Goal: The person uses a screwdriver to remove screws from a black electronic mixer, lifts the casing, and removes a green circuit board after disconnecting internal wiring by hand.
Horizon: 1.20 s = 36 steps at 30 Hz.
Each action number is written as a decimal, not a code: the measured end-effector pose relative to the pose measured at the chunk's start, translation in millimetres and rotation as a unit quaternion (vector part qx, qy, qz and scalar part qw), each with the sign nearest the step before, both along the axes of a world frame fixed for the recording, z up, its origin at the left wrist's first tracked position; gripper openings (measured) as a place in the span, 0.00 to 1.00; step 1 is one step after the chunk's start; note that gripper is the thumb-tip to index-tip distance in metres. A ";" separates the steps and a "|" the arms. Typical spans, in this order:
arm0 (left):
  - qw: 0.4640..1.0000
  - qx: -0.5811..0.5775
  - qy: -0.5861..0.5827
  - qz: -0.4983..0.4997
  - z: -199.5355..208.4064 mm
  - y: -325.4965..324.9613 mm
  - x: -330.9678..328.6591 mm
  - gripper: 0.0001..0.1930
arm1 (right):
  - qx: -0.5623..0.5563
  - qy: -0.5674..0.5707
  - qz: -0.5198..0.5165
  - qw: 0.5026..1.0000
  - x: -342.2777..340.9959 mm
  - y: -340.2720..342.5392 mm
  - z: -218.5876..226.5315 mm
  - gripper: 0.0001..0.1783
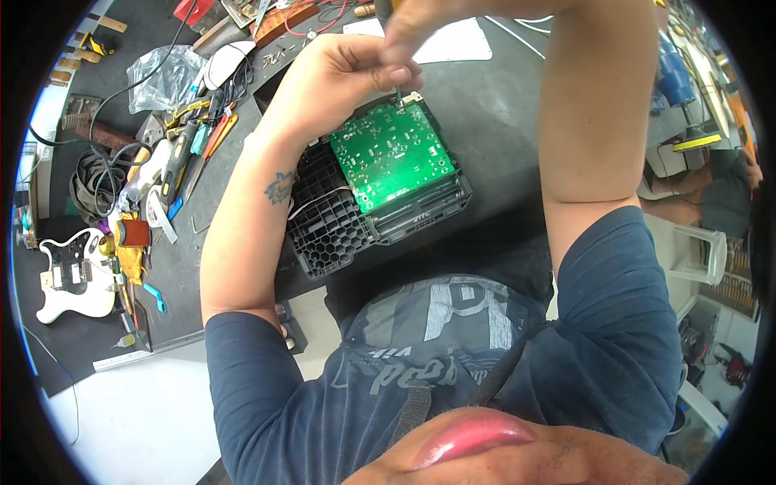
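In the head view, the green circuit board lies near 12 o'clock from the centre, seated in a black plastic housing whose honeycomb part points toward 7 o'clock. The housing rests on the dark worktop.

The left hand is at the board's 11 o'clock, its grip narrow, thumb and fingers pinched around a slim shaft that drops to the board's 12 o'clock edge. The right hand comes in above it, fingers pointing down toward the left hand's fingertips and close to a yellow piece; the rim cuts this off, so I cannot tell what its grip holds.

A white sheet lies between 12 and 1 o'clock. At 10 o'clock are a clear plastic bag and an orange screwdriver among other tools; near 9 o'clock, a white guitar body. A white stool stands at 3 o'clock.
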<state>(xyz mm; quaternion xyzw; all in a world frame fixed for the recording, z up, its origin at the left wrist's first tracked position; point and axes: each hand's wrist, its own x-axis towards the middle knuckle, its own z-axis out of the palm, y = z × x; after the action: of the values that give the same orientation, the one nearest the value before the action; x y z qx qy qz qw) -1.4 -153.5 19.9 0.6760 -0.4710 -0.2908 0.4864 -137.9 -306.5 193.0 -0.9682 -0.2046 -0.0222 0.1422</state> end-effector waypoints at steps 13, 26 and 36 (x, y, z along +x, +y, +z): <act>0.997 -0.057 0.038 0.021 -3.2 -3.0 -1.2 0.08 | 0.025 -0.074 0.014 0.997 -3.2 -16.3 -29.7 0.09; 0.999 -0.032 0.016 0.041 2.2 -0.6 -2.1 0.11 | -0.059 -0.094 -0.033 0.993 2.5 -2.0 -20.8 0.06; 0.998 -0.037 -0.004 0.048 1.9 3.9 -2.8 0.11 | -0.042 -0.052 -0.117 0.991 8.0 16.6 0.3 0.09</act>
<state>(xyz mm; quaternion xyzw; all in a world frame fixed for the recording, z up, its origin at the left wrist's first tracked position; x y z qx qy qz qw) -4.2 -149.6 21.8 0.6805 -0.4505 -0.2464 0.5228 -129.8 -289.9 193.3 -0.9881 -0.0980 -0.0806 0.0866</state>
